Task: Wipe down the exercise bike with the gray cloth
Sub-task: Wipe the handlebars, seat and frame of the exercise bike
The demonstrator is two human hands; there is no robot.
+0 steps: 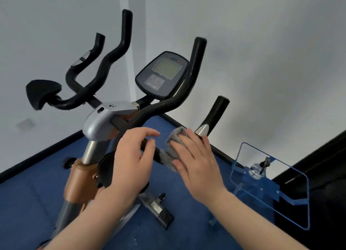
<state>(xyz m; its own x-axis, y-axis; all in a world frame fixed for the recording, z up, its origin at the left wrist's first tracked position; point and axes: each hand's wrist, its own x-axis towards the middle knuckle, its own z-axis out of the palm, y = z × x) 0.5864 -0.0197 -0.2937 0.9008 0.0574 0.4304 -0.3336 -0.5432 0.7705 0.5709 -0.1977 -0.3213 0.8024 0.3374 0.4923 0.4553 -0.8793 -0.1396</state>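
Currently the gray cloth wraps the exercise bike's right handlebar, which slants up-right, clasped under the right hand's fingers, with the left hand gripping the bar just leftward.

Two bare hands and forearms
Left hand at lower centre-left, right hand at lower centre-right — skin smooth, forearms uncovered down to the bottom edge.

Fuzzy gray cloth, matt foam handlebar
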